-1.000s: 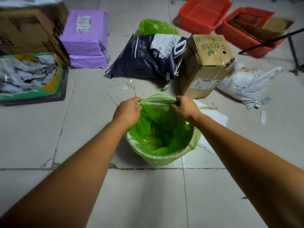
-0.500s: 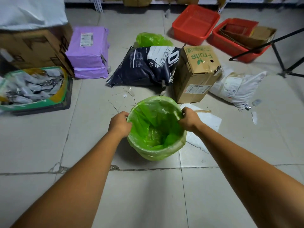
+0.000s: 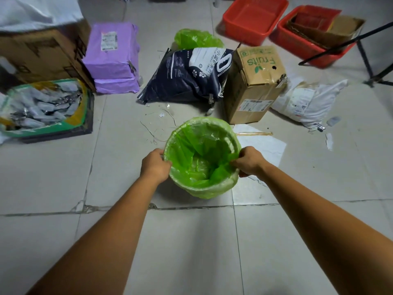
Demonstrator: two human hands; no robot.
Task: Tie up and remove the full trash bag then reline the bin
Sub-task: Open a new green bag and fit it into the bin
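Liner (image 3: pixel 200 158) rim in left fingers (image 3: pixel 161 152), right fingers (image 3: pixel 242 153)

I read "Fruits" in green print, upside down from my view, on the cardboard box (image 3: pixel 255 81) on the floor. The dark bag (image 3: pixel 187 81) beside it carries white characters that I cannot make out. The purple parcel's (image 3: pixel 112 60) label is too small to read.

Dim, flat indoor light. Corners fall dark. Pale sheen on the floor (image 3: pixel 191 241) tiles. Faint soft shadow left of the bin (image 3: pixel 204 191). Wide-angle bowing at edges; top strip slightly smeared.
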